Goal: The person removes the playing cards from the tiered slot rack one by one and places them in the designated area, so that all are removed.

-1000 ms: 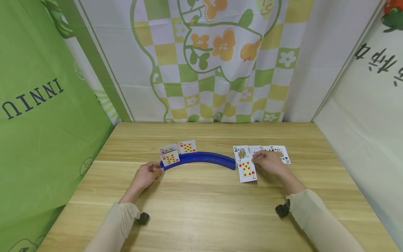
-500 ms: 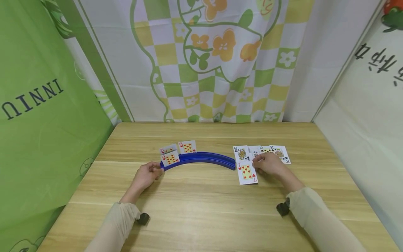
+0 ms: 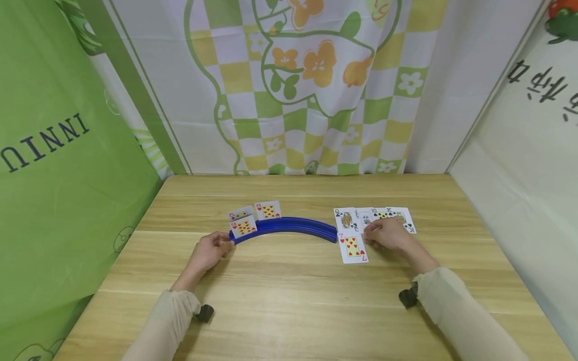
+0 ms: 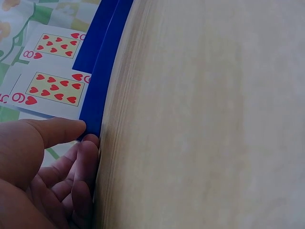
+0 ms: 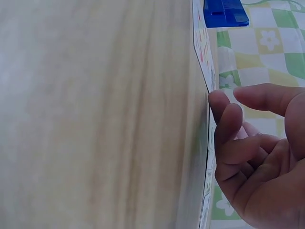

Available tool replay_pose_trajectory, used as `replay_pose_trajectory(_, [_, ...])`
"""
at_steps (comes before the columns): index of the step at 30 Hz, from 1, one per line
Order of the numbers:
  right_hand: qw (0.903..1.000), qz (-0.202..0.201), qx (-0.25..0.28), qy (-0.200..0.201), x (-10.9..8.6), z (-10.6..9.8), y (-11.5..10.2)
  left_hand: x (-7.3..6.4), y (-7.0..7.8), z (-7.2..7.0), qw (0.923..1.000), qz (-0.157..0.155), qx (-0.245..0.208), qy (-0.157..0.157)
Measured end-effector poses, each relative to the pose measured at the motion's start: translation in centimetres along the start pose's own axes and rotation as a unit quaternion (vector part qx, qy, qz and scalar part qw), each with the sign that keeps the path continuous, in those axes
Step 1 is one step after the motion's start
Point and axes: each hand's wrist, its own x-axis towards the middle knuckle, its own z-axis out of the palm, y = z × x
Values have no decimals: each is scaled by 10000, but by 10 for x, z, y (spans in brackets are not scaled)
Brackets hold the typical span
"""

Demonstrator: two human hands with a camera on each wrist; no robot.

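Seven of hearts [image 3: 353,248] sits a hair nearer than a second ago, just right of the blue card holder [image 3: 293,224]. Left hand [image 3: 210,253] pinches its left end; right hand [image 3: 389,234] touches the card, thumb apart. I'd pinch the edge before lifting.

patterned cloth [image 3: 298,115] behind a wooden table [image 3: 280,306]

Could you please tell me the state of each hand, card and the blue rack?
Left hand: pinching the blue rack
Right hand: at the seven's edge
Blue rack: bearing three cards
Nine: standing
Five: partly covered
Eight: standing
Seven: face up
Card row: face up, overlapping
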Motion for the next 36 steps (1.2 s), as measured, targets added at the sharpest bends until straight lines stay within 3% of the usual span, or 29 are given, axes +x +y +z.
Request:
replay_pose_trajectory(17, [9994, -143, -216, 208, 3, -4, -12, 0, 2, 0, 9999, 84, -8, 72])
replay_pose_trajectory(24, [9995, -39, 269, 152, 5, -1, -17, -1, 3, -1, 10000, 50, 21, 47])
replay_pose_trajectory(36, [9983, -78, 536, 203, 7, 2, -32, -1, 1, 0, 10000, 70, 16, 49])
